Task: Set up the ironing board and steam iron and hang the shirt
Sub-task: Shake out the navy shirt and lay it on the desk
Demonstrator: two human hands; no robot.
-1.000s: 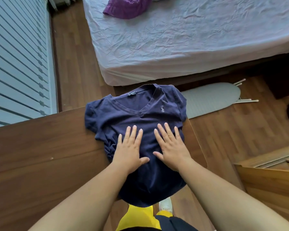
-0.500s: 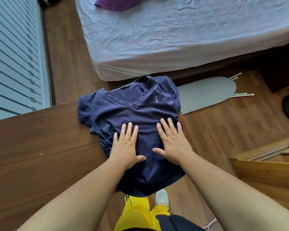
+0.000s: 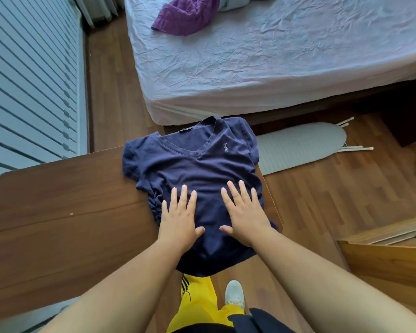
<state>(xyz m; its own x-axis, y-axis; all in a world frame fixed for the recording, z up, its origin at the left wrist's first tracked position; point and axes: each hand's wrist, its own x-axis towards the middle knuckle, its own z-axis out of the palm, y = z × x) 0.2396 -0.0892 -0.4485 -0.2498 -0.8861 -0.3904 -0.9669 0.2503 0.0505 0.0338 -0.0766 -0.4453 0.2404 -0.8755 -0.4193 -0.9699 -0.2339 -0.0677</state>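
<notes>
A navy V-neck shirt (image 3: 192,164) lies spread on the right end of a brown wooden table (image 3: 65,212), its hem hanging over the near edge. My left hand (image 3: 180,219) rests flat on the shirt's lower left part, fingers apart. My right hand (image 3: 244,215) lies flat beside it on the lower right part, fingers spread. Neither hand grips the cloth. A folded grey ironing board (image 3: 298,147) lies on the floor beyond the table, its white legs sticking out to the right. No iron is in view.
A bed (image 3: 274,56) with a wrinkled pale sheet fills the back, a purple garment (image 3: 185,15) on it. White slatted doors (image 3: 29,80) run along the left. A wooden unit (image 3: 389,255) stands at the right. Wood floor lies between.
Both hands have slid slightly toward me over the shirt, staying flat. The view has tilted up a little, showing more of the bed.
</notes>
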